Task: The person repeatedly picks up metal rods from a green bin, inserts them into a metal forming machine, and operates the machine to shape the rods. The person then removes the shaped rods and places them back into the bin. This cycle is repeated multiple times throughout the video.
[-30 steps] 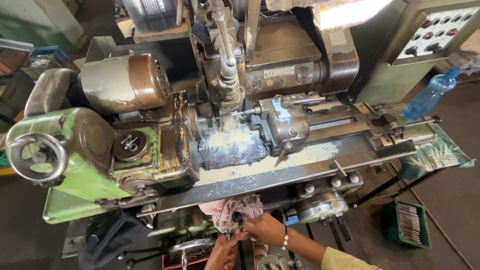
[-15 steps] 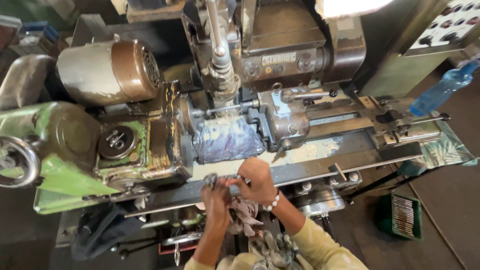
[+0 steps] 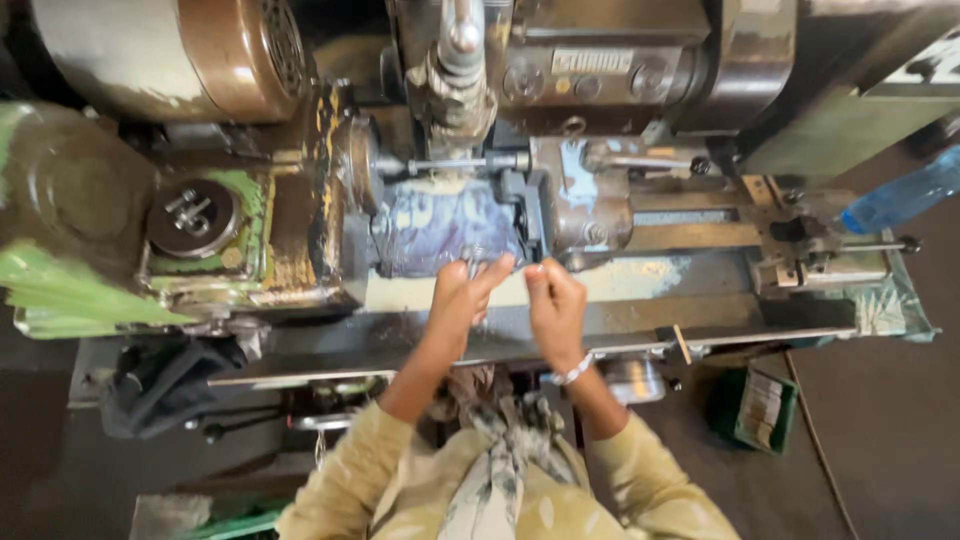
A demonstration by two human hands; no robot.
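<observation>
Hands work at the front of the lathe's blue-stained plastic guard (image 3: 445, 230). Left hand (image 3: 462, 298) lies with fingers stretched, grip wide, fingertips touching the lower edge of that guard. Right hand (image 3: 553, 305) hovers just right of it, below the dark tool block (image 3: 530, 215); whether its curled grip pinches anything small I cannot tell. Good practice, I judge: keep fingertips low and clear of the chuck (image 3: 352, 165) left of the guard.

Small part at left hand (image 3: 462, 300) fingertips too tiny to identify; motor (image 3: 170, 50) cut off by top edge.
</observation>
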